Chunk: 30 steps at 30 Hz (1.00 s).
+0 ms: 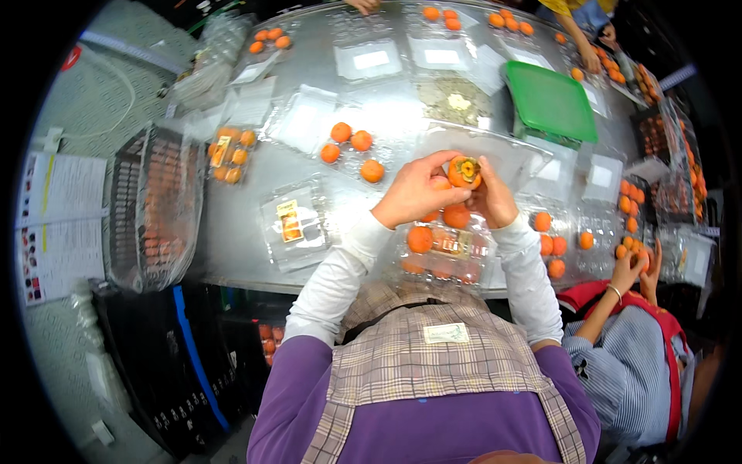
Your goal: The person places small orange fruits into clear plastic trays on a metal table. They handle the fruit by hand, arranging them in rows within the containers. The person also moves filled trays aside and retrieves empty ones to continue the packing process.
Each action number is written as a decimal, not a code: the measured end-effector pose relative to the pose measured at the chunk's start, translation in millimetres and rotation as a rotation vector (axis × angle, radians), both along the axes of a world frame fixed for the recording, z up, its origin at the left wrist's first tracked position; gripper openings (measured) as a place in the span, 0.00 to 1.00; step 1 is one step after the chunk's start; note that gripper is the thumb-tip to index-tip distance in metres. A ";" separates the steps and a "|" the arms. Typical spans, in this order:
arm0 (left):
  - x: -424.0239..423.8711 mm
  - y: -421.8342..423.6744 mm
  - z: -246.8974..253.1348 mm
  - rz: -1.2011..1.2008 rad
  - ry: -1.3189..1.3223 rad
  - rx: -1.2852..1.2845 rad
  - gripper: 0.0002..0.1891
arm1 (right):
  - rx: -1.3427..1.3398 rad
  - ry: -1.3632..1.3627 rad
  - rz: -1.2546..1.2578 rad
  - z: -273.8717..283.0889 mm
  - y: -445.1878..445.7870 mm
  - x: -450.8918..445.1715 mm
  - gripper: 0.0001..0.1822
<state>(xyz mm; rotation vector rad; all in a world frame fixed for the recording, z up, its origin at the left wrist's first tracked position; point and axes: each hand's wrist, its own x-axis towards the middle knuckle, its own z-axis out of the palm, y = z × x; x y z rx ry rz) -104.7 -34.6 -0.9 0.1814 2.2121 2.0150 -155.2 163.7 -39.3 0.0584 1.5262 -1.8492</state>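
Above the steel table, my left hand (422, 188) and my right hand (494, 194) hold an orange persimmon (465, 172) between them, its leafy calyx facing up. Part of another orange fruit (440, 183) shows inside my left fingers. Below my hands lies a clear plastic punnet (484, 264) with several persimmons and a printed label (451, 242) in it. A loose-looking persimmon (419, 239) sits on its left part, and one more (456, 216) is partly covered by my hands. Just beyond is an open clear plastic tray (493, 151).
Left of my hands lie several persimmons (361, 141) in an open punnet, a labelled empty punnet (294, 223) and a filled one (232, 155). A black crate (156, 209) stands at the left edge. A green-lidded box (550, 101) stands far right. Co-workers' hands (635, 267) work at right and opposite.
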 end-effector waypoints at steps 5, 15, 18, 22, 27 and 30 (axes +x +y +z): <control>22.5 -28.8 3.6 -0.003 -0.153 0.198 0.34 | 0.171 0.319 0.179 -0.6 1.8 -33.3 0.30; 168.6 -198.0 -43.2 1.063 -0.248 0.619 0.18 | 0.225 0.342 0.128 -29.3 6.9 -36.4 0.26; 208.0 -330.9 -0.2 1.178 -0.004 0.439 0.12 | 0.240 0.354 0.118 -30.7 6.3 -40.9 0.26; 241.9 -487.2 107.4 1.600 0.038 -0.093 0.33 | 0.273 0.378 0.081 -26.8 6.4 -40.7 0.26; 197.8 -463.4 81.2 1.235 0.329 -0.561 0.28 | 0.247 0.476 -0.087 -26.8 32.6 -28.7 0.27; 177.3 -338.9 -2.0 0.906 0.132 -1.148 0.32 | 0.287 0.546 -0.174 -30.2 42.9 -14.9 0.27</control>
